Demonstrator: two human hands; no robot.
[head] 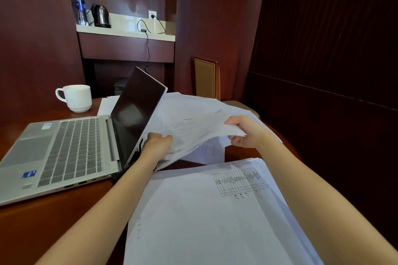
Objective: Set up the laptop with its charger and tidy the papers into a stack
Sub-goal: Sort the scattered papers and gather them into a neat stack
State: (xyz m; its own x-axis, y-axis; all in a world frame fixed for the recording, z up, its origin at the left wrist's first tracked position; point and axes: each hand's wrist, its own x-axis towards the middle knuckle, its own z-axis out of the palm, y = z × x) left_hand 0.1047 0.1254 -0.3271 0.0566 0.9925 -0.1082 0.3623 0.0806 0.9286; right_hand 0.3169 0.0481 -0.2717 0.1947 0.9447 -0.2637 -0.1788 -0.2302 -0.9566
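Two bare hands are seen in the head view, together with one laptop point(71, 153), one white mug point(75, 98), one kettle point(100, 16) and one water bottle point(80, 7). The papers fall into several groups: a lifted bundle of sheets point(193, 127), a near stack point(204, 217) with a printed table on its top sheet, and loose sheets point(106, 104) behind the laptop screen; the sheets within each group cannot be counted.

Both forearms are stretched forward over the near stack. The left hand point(156, 143) is closed on the left edge of the lifted bundle, just beside the laptop's hinge, its fingers curled under the paper. The right hand point(242, 132) is closed on the bundle's right edge, with the thumb on top and the fingers point(235, 141) tucked beneath. The bundle is held clear of the counter and sags between the two grips.

The laptop is set open on the left of the dark brown wooden counter point(43, 221), its screen dark and turned toward the left. The mug is placed beyond it. A black charger cable point(148, 47) is plugged into a wall socket point(152, 14) above a pale shelf point(129, 33), where the kettle and bottle are kept, and is hung down toward the laptop. A chair back point(205, 77) is stood against dark red wood panelling.
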